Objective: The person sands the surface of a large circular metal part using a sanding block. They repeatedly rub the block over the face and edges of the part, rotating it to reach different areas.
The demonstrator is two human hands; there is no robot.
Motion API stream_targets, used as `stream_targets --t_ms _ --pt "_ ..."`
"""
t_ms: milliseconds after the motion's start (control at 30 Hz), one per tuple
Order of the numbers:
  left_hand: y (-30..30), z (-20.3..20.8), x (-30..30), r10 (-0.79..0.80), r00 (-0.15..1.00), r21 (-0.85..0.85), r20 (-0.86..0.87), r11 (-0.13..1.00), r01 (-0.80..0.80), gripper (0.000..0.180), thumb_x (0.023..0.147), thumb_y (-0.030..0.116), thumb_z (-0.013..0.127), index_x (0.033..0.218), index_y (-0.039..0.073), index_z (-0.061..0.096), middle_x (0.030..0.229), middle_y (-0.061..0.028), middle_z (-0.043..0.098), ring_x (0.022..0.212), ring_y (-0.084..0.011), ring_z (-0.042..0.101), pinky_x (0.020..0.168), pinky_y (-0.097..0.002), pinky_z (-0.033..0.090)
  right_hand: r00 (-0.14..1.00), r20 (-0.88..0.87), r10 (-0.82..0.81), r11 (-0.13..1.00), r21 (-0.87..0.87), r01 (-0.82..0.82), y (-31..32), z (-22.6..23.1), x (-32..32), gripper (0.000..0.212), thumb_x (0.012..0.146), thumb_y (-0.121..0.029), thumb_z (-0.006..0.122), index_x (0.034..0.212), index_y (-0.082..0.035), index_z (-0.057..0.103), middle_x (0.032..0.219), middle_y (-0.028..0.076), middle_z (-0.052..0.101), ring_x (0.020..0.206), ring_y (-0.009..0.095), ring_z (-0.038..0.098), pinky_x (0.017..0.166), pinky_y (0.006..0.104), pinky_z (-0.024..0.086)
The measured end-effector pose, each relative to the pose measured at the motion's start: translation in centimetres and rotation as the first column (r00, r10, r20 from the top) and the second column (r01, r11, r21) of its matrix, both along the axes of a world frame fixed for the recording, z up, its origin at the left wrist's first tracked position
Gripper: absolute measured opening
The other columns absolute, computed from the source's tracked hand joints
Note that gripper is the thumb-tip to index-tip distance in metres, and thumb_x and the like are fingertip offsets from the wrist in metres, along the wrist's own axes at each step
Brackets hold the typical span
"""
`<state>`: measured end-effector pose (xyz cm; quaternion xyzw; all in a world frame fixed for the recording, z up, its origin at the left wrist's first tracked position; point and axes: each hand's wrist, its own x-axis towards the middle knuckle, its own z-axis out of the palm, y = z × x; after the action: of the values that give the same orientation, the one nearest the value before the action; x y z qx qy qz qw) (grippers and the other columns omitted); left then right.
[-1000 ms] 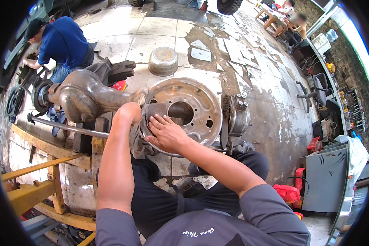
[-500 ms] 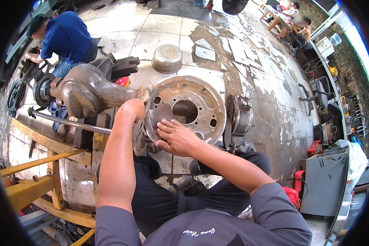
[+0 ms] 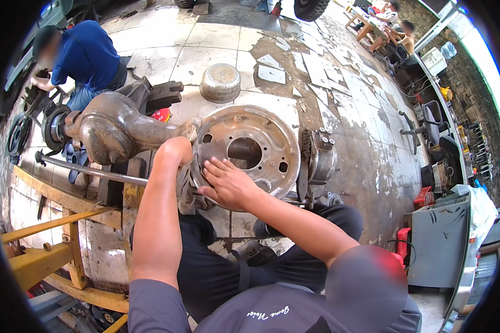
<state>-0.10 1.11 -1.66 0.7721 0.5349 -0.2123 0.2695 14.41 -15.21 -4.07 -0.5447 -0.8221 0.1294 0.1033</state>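
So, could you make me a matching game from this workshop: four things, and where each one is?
Things:
1. the person's right hand
2. rounded metal drum
3. yellow frame
4. grey cabinet

Places:
A. at the picture's lower left
B. on the tiled floor, beyond the round metal plate
C. toward the picture's lower right
D. spread over the round metal plate

Pairs: 1-D, 2-B, 3-A, 4-C

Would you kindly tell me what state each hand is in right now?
Left hand: cannot be told; its fingers are hidden.
Right hand: open, laid on the brown sheet over the metal disc.
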Motion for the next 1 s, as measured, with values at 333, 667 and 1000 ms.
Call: stream_targets --t_ms 333,667,1000 --pt "0.5 -1.7 -0.5 -0.023 0.999 0.03 0.038 0.999 0.022 0.021 0.077 0.003 0.059 0.087 -0.003 0.076 0.086 -0.0256 0.072 0.08 -0.0352 0.074 0.075 -0.044 0.057 0.996 0.039 0.083 0.996 -0.048 -0.081 -0.7 0.7 0.8 0.072 0.104 -0.055 0.036 0.134 0.008 0.055 0.148 0.023 0.049 0.144 0.037 0.038 0.119 0.0469 0.03" --pt "0.2 -1.2 -0.5 0.017 0.998 0.021 0.052 1.0 -0.018 0.021 0.076 0.004 0.061 0.087 -0.005 0.076 0.09 -0.0257 0.072 0.083 -0.0349 0.074 0.077 -0.044 0.056 0.997 0.018 0.078 0.994 -0.081 -0.077 -1.3 0.3 1.1 0.068 0.104 -0.052 0.038 0.133 0.007 0.055 0.149 0.025 0.047 0.143 0.039 0.039 0.119 0.0478 0.029" --pt "0.1 -0.4 -0.3 -0.004 1.0 -0.002 -0.012 1.0 0.004 0.022 0.08 0.005 0.058 0.091 -0.001 0.077 0.094 -0.0232 0.073 0.09 -0.035 0.073 0.081 -0.045 0.056 0.997 0.059 0.049 0.998 -0.051 -0.046 -1.6 0.3 0.6 0.066 0.105 -0.051 0.039 0.135 0.005 0.055 0.149 0.023 0.047 0.144 0.039 0.038 0.119 0.0486 0.03"
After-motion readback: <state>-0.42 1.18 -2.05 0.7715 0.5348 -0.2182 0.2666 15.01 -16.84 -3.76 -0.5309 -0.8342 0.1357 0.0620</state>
